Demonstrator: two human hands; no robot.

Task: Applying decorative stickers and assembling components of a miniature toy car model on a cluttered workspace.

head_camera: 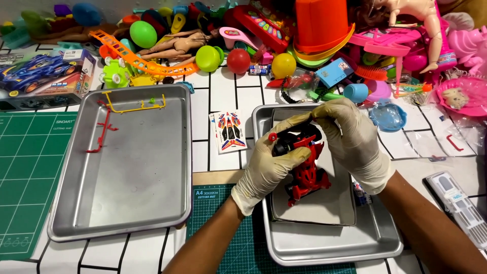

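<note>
Both gloved hands are at work on a red toy car chassis (306, 170), held just above the grey sheet (329, 203) that lies in the right-hand metal tray (324, 248). The left hand (269, 165) cradles the front of the chassis from below and the side, fingers curled around a black wheel (280, 146), with a small red hub cap (273, 137) at the thumb tip. The right hand (352, 139) comes over from the top, its fingers bent and pinched down on the upper front of the chassis.

Progress, as judged: the frame appears mostly built. At least one black wheel is seated at the front and the red body frame reads as one piece. The left-hand metal tray (127, 167) holds a yellow parts sprue (134, 104) and a red parts sprue (104, 133), both largely stripped, which suggests most moulded parts are already off. The sticker sheet (229, 131) lies untouched between the trays, so decoration looks outstanding. No outer body shell is seen fitted.

Not determinable: the exact part under the right fingertips, the number of wheels mounted, and the state of the rear axle, all covered by the gloves. A small tube or marker (361, 195) beside the right wrist is half hidden. The kit box (43, 76) is cut off at the left edge, and the heap of toys (284, 35) at the back plays no visible part.
</note>
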